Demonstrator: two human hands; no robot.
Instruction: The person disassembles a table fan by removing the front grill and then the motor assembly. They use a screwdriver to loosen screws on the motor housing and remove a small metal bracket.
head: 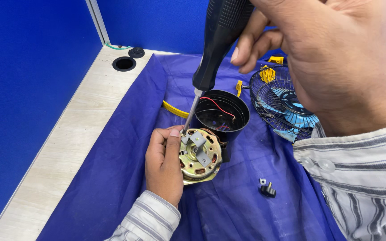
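My left hand grips a round brass-coloured fan motor from its left side, thumb at the top edge. A grey metal bracket lies across the motor's face. My right hand is shut around the black handle of a screwdriver, held nearly upright. The metal shaft slants down and its tip meets the motor's upper left rim beside my left thumb. Just behind the motor stands a black cup-shaped housing with red and blue wires inside.
A blue cloth covers most of the light wooden desk. A black wire fan guard with blue blades lies at right, yellow parts near it. A small black plug-like part rests on the cloth. Blue partition walls enclose the desk; a cable hole sits at the back.
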